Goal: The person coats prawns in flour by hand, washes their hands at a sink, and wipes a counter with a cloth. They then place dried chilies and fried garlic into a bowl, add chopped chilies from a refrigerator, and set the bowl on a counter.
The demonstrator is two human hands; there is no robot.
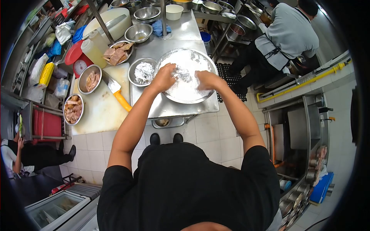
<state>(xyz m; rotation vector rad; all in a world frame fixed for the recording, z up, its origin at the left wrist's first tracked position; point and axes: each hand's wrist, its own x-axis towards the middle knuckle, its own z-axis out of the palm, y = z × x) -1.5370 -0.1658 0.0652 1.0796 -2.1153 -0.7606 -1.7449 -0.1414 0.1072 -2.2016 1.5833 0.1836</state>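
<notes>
Lg bowl (188, 101) nr table (181, 30) edge, bare strip (169, 110) front; L hand (165, 78), R hand (209, 81) in powder (187, 86), can't tell grip.

A wide, round, shiny metal bowl (187, 101) sits upright on the desk (173, 109), its mouth facing up. Loose white flour (179, 87) spreads across the inside of the bowl, powdery and uneven, dusting its inner wall up toward the rim. Around the middle of the bowl lies a rough, greyish-white lump (182, 74), flour-coated and partly buried; its outline is unclear.
</notes>
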